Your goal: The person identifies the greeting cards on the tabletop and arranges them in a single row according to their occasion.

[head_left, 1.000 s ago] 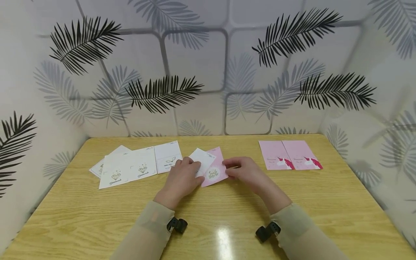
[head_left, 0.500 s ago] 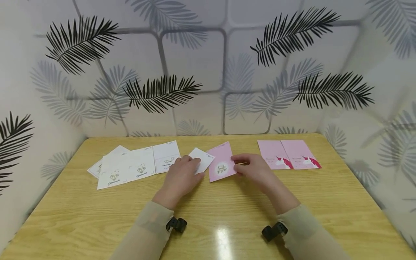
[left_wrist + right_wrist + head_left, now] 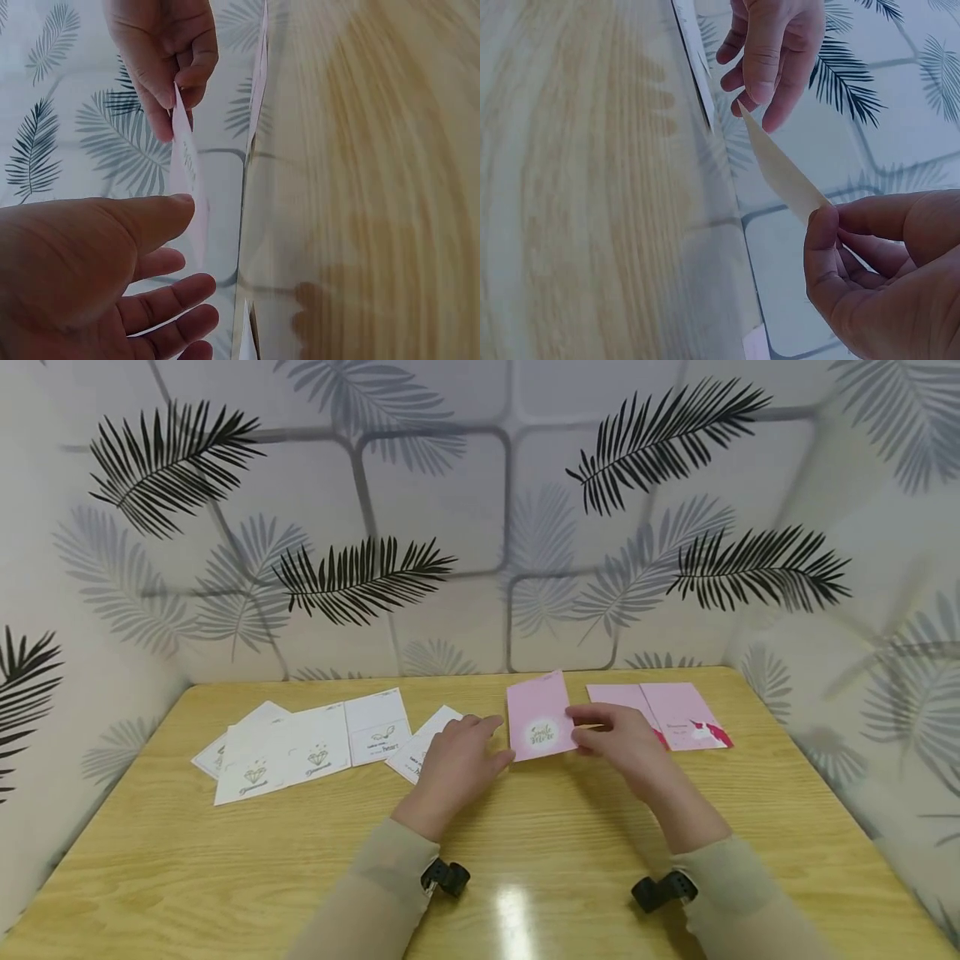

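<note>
A pink card [image 3: 536,710] printed "Smile More" is held up above the table by my right hand [image 3: 630,747], whose thumb and fingers pinch its right edge. In the right wrist view, the pinch on the card [image 3: 780,176] shows plainly. My left hand [image 3: 459,768] is beside the card's left edge, with its fingers spread apart and holding nothing. In the left wrist view, its thumb [image 3: 161,217] overlaps the card's near end; whether they touch is hard to tell. Left of this hand lies a white card [image 3: 416,747], partly covered by it.
White cards with gold diamonds [image 3: 285,747] and a white card with wings [image 3: 377,727] lie at the left, over another white card [image 3: 210,756]. Two pink unicorn cards [image 3: 678,710] lie at the right, one partly behind my right hand. A patterned wall [image 3: 450,610] stands behind the table.
My right hand has drawn the pink card from beside the white card to the right and raised it. My left hand has moved right, off the white card, towards the pink one.
</note>
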Demonstrator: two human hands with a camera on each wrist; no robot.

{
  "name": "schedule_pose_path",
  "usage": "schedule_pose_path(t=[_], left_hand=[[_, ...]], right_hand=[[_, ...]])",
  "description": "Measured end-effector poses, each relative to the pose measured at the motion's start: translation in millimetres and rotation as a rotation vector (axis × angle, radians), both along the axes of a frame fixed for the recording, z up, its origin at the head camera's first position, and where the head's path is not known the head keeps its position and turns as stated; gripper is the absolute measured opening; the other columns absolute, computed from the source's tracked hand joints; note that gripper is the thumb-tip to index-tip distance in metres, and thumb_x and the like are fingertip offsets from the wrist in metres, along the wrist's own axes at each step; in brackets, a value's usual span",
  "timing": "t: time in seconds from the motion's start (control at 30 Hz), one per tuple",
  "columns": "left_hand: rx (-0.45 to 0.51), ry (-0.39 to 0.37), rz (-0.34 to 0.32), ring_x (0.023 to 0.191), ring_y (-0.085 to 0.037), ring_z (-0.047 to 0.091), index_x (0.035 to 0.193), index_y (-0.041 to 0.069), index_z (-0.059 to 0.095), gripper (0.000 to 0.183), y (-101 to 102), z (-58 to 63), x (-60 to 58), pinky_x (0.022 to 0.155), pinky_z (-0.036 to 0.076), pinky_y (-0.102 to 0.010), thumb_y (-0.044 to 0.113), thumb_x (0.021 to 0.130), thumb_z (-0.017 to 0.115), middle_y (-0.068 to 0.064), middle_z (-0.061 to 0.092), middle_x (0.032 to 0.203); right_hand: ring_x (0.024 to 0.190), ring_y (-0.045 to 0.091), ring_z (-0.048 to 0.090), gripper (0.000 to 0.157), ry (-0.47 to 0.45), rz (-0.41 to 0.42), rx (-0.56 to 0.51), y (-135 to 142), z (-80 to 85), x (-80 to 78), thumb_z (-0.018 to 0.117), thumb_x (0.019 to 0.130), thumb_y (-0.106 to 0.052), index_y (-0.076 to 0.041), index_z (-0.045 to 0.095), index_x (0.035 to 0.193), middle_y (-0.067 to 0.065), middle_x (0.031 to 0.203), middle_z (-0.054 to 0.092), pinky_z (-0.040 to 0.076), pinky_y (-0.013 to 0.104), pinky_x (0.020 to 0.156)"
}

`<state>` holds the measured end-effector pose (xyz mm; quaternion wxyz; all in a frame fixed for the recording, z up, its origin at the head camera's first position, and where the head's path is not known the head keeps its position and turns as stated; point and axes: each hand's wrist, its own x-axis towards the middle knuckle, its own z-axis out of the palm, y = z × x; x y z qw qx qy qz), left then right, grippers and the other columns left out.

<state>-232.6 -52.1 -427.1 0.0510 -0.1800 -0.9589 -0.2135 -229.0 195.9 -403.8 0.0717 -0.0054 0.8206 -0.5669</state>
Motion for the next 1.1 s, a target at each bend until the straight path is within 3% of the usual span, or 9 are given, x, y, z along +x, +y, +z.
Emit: schedule_pose_path(t=[0.2,0.47,0.6,0.83,1.1], left_hand=[[0.062,-0.008,-0.004,0.117,-0.034,0.069,0.151,0.010,0.067,0.055,18,2.7,-3.5,0.100,0.055,-0.053,0.035,0.104,0.080,-0.010,0.076,0.126],[0.097,0.008,-0.025,0.115,-0.030,0.070,0.144,0.011,0.071,0.048,33,0.2,-9.0,0.098,0.056,-0.052,0.034,0.104,0.081,-0.006,0.077,0.126],[0.082,0.025,-0.030,0.113,-0.029,0.071,0.141,0.012,0.073,0.045,42,-1.3,-12.5,0.097,0.056,-0.049,0.033,0.103,0.082,-0.005,0.077,0.126],[0.030,0.025,-0.035,0.102,-0.030,0.070,0.131,0.013,0.077,0.034,52,-0.2,-13.9,0.087,0.056,-0.047,0.033,0.103,0.081,-0.007,0.076,0.116],[0.006,0.024,-0.033,0.103,-0.028,0.070,0.130,0.012,0.078,0.033,57,-3.1,-14.1,0.088,0.057,-0.046,0.033,0.104,0.080,-0.007,0.076,0.116]], right_hand=[[0.119,0.025,0.068,0.045,0.012,-0.006,-0.045,12,2.9,-2.3,0.067,0.109,-0.005,0.004,0.061,0.153,0.024,0.155,0.059,0.060,0.031,0.098],[0.114,0.020,0.071,0.047,-0.003,-0.018,-0.036,24,4.3,-5.4,0.066,0.111,-0.010,0.001,0.060,0.155,0.023,0.157,0.057,0.060,0.027,0.097],[0.112,0.019,0.071,0.049,0.010,-0.012,-0.034,29,2.4,-5.3,0.066,0.110,-0.010,0.003,0.058,0.156,0.026,0.157,0.057,0.060,0.028,0.096],[0.124,0.027,0.068,0.048,-0.025,-0.048,-0.030,35,-3.4,-10.0,0.066,0.111,-0.009,0.002,0.058,0.157,0.025,0.158,0.056,0.060,0.030,0.098],[0.121,0.028,0.067,0.041,-0.018,-0.064,0.063,40,-16.2,-17.7,0.067,0.110,-0.011,0.002,0.065,0.150,0.023,0.151,0.061,0.060,0.030,0.098]])
